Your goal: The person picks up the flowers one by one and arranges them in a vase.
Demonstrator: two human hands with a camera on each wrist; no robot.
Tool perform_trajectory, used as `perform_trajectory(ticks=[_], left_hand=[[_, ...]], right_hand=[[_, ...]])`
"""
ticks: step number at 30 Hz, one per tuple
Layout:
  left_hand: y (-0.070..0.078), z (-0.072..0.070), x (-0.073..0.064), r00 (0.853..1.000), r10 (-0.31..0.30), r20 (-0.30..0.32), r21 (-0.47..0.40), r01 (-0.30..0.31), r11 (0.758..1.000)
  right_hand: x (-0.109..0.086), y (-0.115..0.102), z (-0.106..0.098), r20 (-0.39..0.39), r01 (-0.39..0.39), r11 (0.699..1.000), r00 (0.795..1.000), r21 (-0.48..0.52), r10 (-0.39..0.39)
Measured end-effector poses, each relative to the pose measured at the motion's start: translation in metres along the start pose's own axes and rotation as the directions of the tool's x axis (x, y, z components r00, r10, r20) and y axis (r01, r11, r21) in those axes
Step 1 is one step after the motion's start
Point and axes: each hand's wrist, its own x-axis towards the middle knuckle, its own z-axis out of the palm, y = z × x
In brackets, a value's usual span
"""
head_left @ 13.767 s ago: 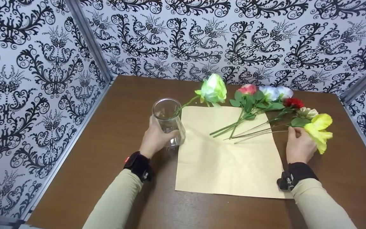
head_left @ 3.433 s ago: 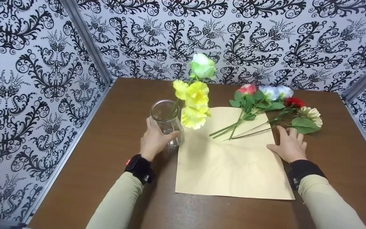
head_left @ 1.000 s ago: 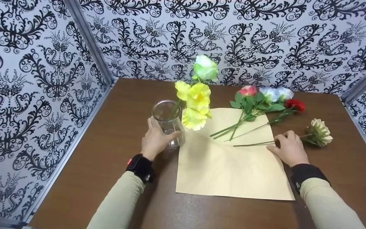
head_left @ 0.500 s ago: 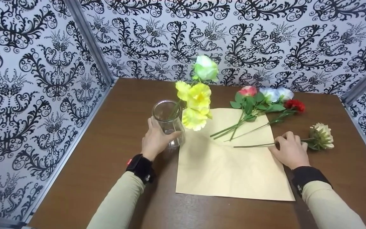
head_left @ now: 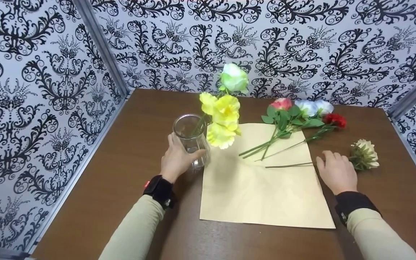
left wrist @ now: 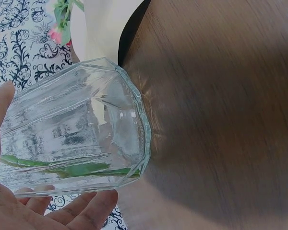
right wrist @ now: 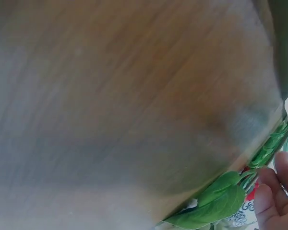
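A hand could pass over the front of the paper [head_left: 262, 195]; farther back, the vase [head_left: 193, 142] with overhanging yellow flowers [head_left: 226, 111] blocks the left, green stems [head_left: 258, 148] the middle, the right fingers [head_left: 328, 156] the right edge.

The left hand [left wrist: 13, 211] is holding a clear glass vase [left wrist: 72, 127], a green stem [left wrist: 81, 169] showing through its side. Beyond, pale paper [left wrist: 105, 28] is lying on the brown tabletop [left wrist: 221, 105].
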Motion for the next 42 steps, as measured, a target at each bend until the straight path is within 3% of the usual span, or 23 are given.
perform_trajectory(ticks=[9, 18, 28, 33, 38, 42], left_hand=[[0.0, 0.0, 0.0, 1.0, -0.002, -0.005, -0.001, 0.002, 1.0], [0.0, 0.001, 0.0, 1.0, -0.004, -0.005, -0.007, 0.004, 1.0], [0.0, 0.001, 0.001, 1.0, -0.008, -0.006, -0.007, 0.008, 1.0], [0.0, 0.001, 0.001, 1.0, -0.014, -0.005, -0.009, 0.014, 1.0], [0.0, 0.0, 0.001, 1.0, -0.019, 0.002, -0.024, 0.019, 1.0], [0.0, 0.001, 0.001, 1.0, -0.025, 0.002, -0.032, 0.025, 0.999]], right_hand=[[-0.004, 0.009, -0.001, 0.137, -0.166, 0.986, 0.977, 0.022, 0.162], [-0.004, 0.013, -0.008, 0.096, -0.266, 0.962, 0.961, 0.063, 0.259], [-0.006, 0.018, -0.016, 0.149, -0.434, 0.895, 0.897, 0.102, 0.417], [-0.006, 0.021, -0.018, 0.197, -0.516, 0.852, 0.847, 0.085, 0.494], [-0.005, 0.028, -0.021, 0.265, -0.56, 0.828, 0.802, 0.021, 0.535], [-0.004, 0.031, -0.027, 0.338, -0.6, 0.8, 0.751, -0.009, 0.567]])
